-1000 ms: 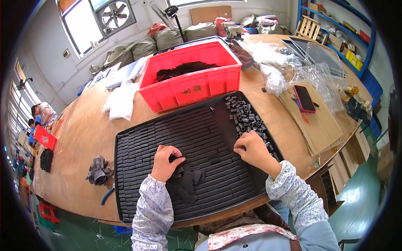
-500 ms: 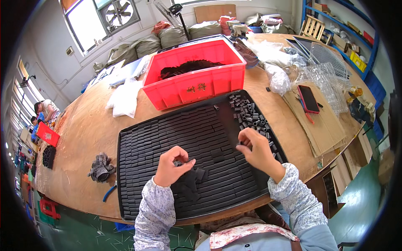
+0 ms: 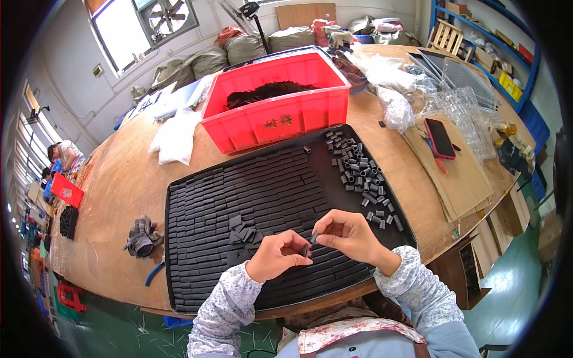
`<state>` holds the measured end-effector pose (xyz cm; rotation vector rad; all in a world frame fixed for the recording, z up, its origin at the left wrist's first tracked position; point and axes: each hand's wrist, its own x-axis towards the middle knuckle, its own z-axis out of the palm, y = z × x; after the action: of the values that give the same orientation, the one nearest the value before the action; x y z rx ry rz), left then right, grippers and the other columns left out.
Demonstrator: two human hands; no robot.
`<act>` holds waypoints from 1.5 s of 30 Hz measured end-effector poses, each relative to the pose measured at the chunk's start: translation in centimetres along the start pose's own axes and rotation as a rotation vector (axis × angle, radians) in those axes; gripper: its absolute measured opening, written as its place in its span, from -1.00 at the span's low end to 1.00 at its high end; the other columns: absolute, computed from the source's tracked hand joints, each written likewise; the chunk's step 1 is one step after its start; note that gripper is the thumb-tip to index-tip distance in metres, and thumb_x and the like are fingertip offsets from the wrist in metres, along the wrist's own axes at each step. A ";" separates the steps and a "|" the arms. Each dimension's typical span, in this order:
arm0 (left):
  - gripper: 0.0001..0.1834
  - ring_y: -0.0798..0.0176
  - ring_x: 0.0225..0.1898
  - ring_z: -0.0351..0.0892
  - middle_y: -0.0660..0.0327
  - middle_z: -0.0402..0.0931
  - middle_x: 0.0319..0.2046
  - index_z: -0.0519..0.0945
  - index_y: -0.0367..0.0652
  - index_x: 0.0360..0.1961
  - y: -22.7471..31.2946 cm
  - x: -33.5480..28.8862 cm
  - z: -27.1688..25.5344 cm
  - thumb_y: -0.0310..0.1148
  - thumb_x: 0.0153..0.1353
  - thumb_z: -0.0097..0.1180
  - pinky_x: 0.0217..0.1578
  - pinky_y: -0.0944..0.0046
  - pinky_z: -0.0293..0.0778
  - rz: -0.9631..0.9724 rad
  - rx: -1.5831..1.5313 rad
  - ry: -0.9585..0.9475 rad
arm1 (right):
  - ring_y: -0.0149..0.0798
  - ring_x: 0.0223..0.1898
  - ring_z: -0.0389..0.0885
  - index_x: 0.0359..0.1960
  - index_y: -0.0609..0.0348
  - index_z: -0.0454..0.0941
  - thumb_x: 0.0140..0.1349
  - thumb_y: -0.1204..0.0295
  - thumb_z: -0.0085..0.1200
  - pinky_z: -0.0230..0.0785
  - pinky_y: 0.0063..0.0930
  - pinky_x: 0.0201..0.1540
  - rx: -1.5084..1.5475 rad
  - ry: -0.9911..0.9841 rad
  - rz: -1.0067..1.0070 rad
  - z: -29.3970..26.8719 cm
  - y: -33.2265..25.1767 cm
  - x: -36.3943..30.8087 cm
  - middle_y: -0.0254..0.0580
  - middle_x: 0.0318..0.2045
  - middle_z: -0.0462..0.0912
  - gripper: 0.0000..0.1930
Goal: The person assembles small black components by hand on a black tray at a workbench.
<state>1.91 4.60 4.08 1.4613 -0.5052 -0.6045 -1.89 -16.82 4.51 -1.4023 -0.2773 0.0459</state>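
My left hand pinches a small flat black piece between thumb and fingers. Close beside it, my right hand grips a short black tube; whether the two parts touch is hard to tell. Both hands hover over a large black tray. Tight rows of small black pieces fill most of it. On top of those rows lies a loose heap of flat black pieces, partly behind my left hand. Short black tubes are scattered along the tray's right side.
Behind the tray stands a red bin of dark pieces. A grey glove and blue-handled pliers lie at left. To the right, a phone rests on cardboard. Other people work far left.
My right hand has come from the loose tubes toward my left hand, carrying a tube. My left hand has moved right and down, off the flat pieces, and the two hands now meet.
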 end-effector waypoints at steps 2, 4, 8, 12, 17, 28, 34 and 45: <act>-0.78 0.40 -0.35 0.63 0.20 0.62 -0.40 0.53 -0.37 -0.27 -0.7 -0.2 -0.6 -0.55 0.10 0.31 -0.20 0.39 0.59 -0.068 0.091 -0.103 | -0.52 -0.29 0.57 -0.25 0.30 0.52 0.20 0.61 0.17 0.49 -0.60 -0.16 0.101 -0.057 0.045 0.2 0.2 -0.1 -0.32 -0.35 0.59 -0.89; -0.78 0.38 -0.31 0.63 0.18 0.63 -0.37 0.53 -0.37 -0.25 -0.8 -0.3 -0.4 -0.56 0.11 0.29 -0.20 0.39 0.59 -0.070 0.091 -0.101 | -0.52 -0.29 0.57 -0.26 0.30 0.52 0.20 0.62 0.17 0.49 -0.60 -0.17 0.141 -0.082 0.055 0.3 0.2 -0.1 -0.33 -0.36 0.59 -0.89; -0.74 0.40 -0.31 0.64 0.17 0.64 -0.33 0.55 -0.39 -0.19 -0.5 -0.2 -0.1 -0.51 0.12 0.30 -0.20 0.40 0.58 -0.071 0.078 -0.120 | -0.50 -0.30 0.58 -0.26 0.30 0.53 0.18 0.63 0.17 0.50 -0.60 -0.17 0.042 -0.098 0.023 0.7 0.6 -0.3 -0.32 -0.35 0.61 -0.88; -0.71 0.39 -0.25 0.63 0.15 0.64 -0.28 0.55 -0.39 -0.14 -0.4 -0.1 -0.4 -0.51 0.13 0.29 -0.16 0.39 0.58 -0.047 0.053 -0.102 | -0.49 -0.30 0.60 -0.25 0.28 0.54 0.18 0.63 0.17 0.50 -0.58 -0.16 -0.116 -0.066 -0.047 0.5 0.4 -0.3 -0.31 -0.33 0.62 -0.88; -0.66 0.40 -0.22 0.61 0.16 0.63 -0.23 0.55 -0.36 -0.09 0.5 -0.2 -0.4 -0.49 0.12 0.31 -0.13 0.39 0.56 -0.040 -0.006 -0.131 | -0.45 -0.29 0.62 -0.23 0.32 0.53 0.23 0.58 0.15 0.50 -0.57 -0.16 0.204 -0.045 0.093 0.2 -0.1 -0.4 -0.24 -0.32 0.62 -0.89; -0.63 0.41 -0.16 0.57 0.19 0.57 -0.17 0.51 -0.32 -0.03 -0.1 -0.1 -0.8 -0.46 0.15 0.30 -0.07 0.39 0.53 -0.015 -0.095 -0.093 | -0.38 -0.33 0.57 0.01 0.12 0.54 0.09 0.67 0.19 0.46 -0.50 -0.26 -0.446 -0.095 -0.226 0.8 -1.6 -0.7 -0.28 -0.31 0.57 -0.59; -0.66 0.40 -0.19 0.59 0.20 0.56 -0.19 0.48 -0.32 0.00 -0.4 0.0 -1.2 -0.49 0.21 0.21 -0.08 0.37 0.56 -0.040 -0.212 -0.108 | -0.13 -0.30 0.56 0.09 0.04 0.54 -0.02 0.69 0.20 0.47 -0.38 -0.30 -0.710 -0.039 -0.451 1.9 -1.2 -1.5 -0.18 -0.30 0.58 -0.45; -0.82 0.42 -0.38 0.59 0.19 0.62 -0.38 0.55 -0.35 -0.19 -0.1 -0.3 -0.4 -0.48 0.22 0.20 -0.31 0.43 0.56 -0.057 -0.034 -0.147 | -0.44 -0.28 0.59 -0.16 0.29 0.57 0.17 0.67 0.15 0.49 -0.56 -0.25 0.032 0.078 -0.028 2.0 -1.6 -1.7 -0.31 -0.31 0.60 -0.81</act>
<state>1.93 5.05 4.02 1.4092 -0.5660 -0.7663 -4.17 -15.51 6.06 -1.3654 -0.2306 -0.0272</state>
